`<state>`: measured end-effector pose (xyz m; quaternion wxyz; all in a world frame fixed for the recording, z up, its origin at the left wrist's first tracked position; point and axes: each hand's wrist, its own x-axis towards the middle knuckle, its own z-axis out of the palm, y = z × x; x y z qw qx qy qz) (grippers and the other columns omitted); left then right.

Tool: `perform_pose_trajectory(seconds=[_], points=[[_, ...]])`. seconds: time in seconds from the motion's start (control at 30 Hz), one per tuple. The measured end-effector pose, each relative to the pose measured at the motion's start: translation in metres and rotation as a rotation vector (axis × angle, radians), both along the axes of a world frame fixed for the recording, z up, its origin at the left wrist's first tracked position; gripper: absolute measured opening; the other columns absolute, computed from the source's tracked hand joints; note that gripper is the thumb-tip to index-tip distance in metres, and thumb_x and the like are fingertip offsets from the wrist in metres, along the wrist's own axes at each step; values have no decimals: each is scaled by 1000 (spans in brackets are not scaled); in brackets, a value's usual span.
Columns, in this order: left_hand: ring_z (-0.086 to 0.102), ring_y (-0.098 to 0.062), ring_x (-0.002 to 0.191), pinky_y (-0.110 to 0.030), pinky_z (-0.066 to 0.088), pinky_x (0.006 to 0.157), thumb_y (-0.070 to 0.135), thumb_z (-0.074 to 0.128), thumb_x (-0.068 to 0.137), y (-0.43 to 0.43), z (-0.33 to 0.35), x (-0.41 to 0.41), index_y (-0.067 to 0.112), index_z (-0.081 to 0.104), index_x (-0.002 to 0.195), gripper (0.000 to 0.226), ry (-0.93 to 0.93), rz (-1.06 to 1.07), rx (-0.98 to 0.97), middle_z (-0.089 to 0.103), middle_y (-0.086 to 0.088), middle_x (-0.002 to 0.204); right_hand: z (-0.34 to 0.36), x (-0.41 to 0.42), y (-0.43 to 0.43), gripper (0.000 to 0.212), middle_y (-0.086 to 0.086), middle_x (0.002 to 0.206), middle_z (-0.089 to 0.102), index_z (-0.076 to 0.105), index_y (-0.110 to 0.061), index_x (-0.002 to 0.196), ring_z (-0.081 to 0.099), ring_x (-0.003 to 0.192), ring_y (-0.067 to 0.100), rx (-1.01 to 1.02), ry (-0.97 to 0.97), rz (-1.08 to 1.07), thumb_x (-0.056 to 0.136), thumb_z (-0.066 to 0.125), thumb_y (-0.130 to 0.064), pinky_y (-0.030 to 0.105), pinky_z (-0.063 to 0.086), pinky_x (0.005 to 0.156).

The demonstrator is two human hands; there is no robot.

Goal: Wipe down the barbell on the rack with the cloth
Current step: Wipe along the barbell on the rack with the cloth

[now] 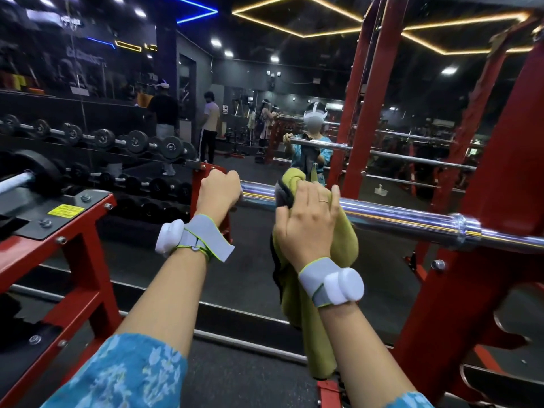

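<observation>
Mid-wipe: my left hand [219,191] gripped the barbell [397,214], my right hand [306,214] clasped the green cloth [344,245] round it; sliding rightward seemed next.

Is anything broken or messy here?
Only the red rack post at upper right: its edge looks ragged, like flaking paint. The barbell and green cloth look fine.

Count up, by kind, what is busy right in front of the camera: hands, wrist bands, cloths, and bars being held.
Hands: 2, the left hand and the right hand
Grey wrist bands: 2, one on each wrist
Green cloth: 1
Chrome barbell: 1
Total: 6
</observation>
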<state>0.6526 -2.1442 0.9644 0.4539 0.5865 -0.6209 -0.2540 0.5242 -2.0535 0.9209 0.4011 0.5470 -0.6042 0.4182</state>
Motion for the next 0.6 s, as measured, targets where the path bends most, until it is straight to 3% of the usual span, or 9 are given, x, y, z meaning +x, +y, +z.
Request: perform_pose_trajectory(seconds=[0.13, 0.2, 0.37, 0.47, 0.6], points=[[48, -38, 110, -33, 34, 78, 25, 37, 95, 0, -3, -1, -3, 55, 116, 40, 27, 21, -16, 53, -26, 122, 3, 35, -19, 46, 15, 98, 63, 62, 1, 105, 58, 100, 35, 66, 70, 75, 73, 42, -25, 47, 22, 110], [50, -39, 111, -34, 36, 79, 25, 37, 98, 1, -3, 0, -4, 56, 115, 39, 0, -3, -51, 55, -27, 119, 4, 47, -26, 48, 16, 100, 64, 63, 1, 106, 59, 100, 35, 90, 83, 107, 72, 42, -25, 46, 22, 110], [50, -43, 101, -33, 29, 71, 18, 34, 98, 5, -9, -1, -1, 58, 88, 33, -97, 10, -190, 58, -28, 110, 3, 33, -22, 48, 15, 99, 65, 64, 0, 104, 60, 97, 34, 62, 162, 90, 74, 42, -29, 48, 26, 108], [52, -44, 97, -39, 36, 77, 18, 31, 96, 15, -11, -1, -6, 65, 89, 42, -166, 137, -326, 62, -28, 104, 2, 16, -15, 44, 13, 93, 63, 63, 0, 102, 59, 92, 34, 40, 132, 52, 74, 44, -29, 48, 25, 109], [57, -41, 73, -41, 43, 66, 20, 32, 90, 23, -13, -9, -8, 65, 70, 48, -365, 222, -556, 63, -27, 71, 4, -12, -3, 41, 13, 86, 63, 64, 0, 97, 60, 83, 33, -21, 102, 26, 75, 43, -28, 47, 24, 109]])
